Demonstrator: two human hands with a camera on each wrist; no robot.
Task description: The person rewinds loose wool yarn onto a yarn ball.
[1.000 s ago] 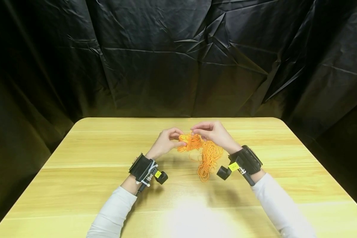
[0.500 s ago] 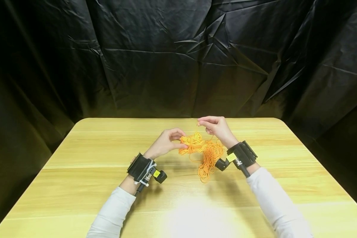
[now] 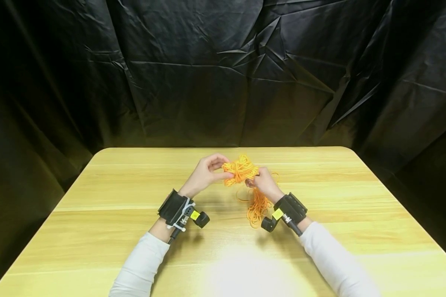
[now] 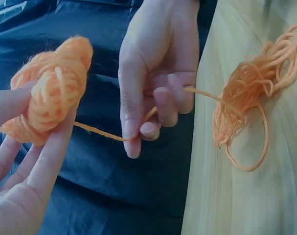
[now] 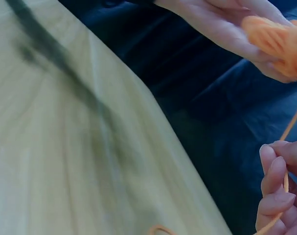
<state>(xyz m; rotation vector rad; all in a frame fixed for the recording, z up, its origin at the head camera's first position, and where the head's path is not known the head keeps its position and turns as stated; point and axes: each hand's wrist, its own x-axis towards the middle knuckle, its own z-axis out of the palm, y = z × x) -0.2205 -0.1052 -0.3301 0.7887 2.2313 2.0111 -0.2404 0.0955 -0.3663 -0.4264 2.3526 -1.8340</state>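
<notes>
My left hand grips a wound bundle of orange yarn between thumb and fingers, above the table. In the left wrist view the bundle shows thick wraps around its middle. From it a single strand runs taut to my right hand, which pinches it between thumb and fingers. The strand passes on through the curled fingers to a loose pile of yarn on the table. In the head view my right hand is just right of the bundle, partly covering the loose pile.
The pale wooden table has rounded far corners, with a black curtain hanging behind it. Each wrist wears a black strap with a small camera. A bright glare lies on the table's near middle.
My right hand rose away over the far side with the strand, then came down to the near right of the bundle. My left hand raised and turned the bundle slightly.
</notes>
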